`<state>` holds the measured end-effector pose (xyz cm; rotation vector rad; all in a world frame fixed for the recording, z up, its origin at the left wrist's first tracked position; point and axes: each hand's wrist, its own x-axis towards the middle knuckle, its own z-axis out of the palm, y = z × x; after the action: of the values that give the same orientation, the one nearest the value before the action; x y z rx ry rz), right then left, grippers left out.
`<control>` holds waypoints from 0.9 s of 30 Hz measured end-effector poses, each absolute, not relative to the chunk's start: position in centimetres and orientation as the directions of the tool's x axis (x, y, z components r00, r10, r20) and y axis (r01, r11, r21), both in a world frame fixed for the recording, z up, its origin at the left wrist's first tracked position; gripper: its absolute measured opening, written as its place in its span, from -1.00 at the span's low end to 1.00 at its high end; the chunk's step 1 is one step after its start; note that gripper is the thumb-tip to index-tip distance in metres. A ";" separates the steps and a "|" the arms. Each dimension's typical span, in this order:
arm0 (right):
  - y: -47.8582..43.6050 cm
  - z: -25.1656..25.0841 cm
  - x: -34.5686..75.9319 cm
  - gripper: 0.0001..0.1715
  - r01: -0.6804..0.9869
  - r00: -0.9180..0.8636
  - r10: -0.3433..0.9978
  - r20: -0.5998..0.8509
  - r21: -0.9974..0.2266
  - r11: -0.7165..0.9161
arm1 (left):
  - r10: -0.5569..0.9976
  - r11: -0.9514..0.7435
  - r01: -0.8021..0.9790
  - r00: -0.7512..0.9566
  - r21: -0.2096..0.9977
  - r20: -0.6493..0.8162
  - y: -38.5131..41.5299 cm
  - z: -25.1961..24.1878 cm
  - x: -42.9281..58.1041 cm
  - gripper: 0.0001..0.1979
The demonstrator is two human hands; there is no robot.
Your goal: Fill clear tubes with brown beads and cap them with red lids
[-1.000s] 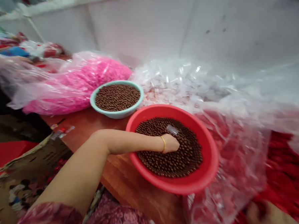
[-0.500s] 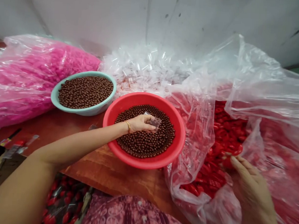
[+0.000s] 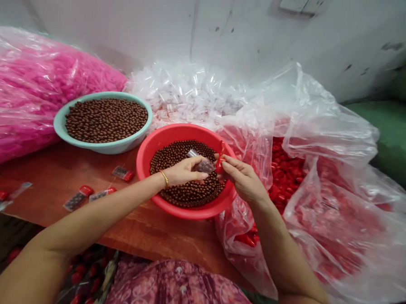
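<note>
My left hand sits over the red plastic basin and pinches a small clear plastic bag. Brown beads or round sweets fill the basin below it. My right hand is next to the bag, its fingertips holding a small red plastic piece upright at the bag's edge. Both hands are close together above the basin's right side. A gold bangle circles my left wrist.
A teal bowl of brown beads stands left of the basin. Behind lie a pink-filled plastic sack and a heap of clear bags. A clear sack of red pieces lies right. Small red-topped packets lie on the wooden table.
My right hand has come from the sack of red pieces to the basin, now holding a red piece. The view has swung, bringing small packets on the table into sight.
</note>
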<state>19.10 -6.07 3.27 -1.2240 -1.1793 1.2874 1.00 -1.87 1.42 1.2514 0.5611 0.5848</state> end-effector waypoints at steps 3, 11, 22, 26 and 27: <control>-5.4 2.9 19.0 -0.49 0.024 -0.025 0.999 -0.031 -0.999 -0.030 | 0.680 0.126 -0.065 0.732 0.990 -0.038 -1.6 1.4 0.7 -0.71; -4.9 2.9 18.8 -0.60 0.248 -0.044 0.990 0.137 -0.958 0.143 | 0.669 0.027 0.083 0.739 0.996 -0.080 -1.9 1.9 0.8 -0.83; -5.8 2.7 19.1 -0.44 0.279 -0.186 0.982 -0.023 -0.960 0.030 | 0.648 0.093 0.070 0.753 0.993 -0.114 -2.1 2.0 0.8 -0.85; -5.8 3.0 19.2 -0.52 0.282 -0.151 0.988 -0.006 -0.959 0.038 | 0.630 0.152 0.037 0.766 0.988 -0.126 -2.0 1.8 0.8 -0.89; -5.7 2.9 19.2 -0.55 0.268 -0.105 0.994 0.024 -0.962 0.051 | 0.630 0.163 0.014 0.768 0.987 -0.115 -1.9 1.8 0.7 -0.88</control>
<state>19.17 -5.66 2.93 -1.3297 -1.5043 1.1127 0.74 -1.95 1.81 1.3510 0.5844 0.4769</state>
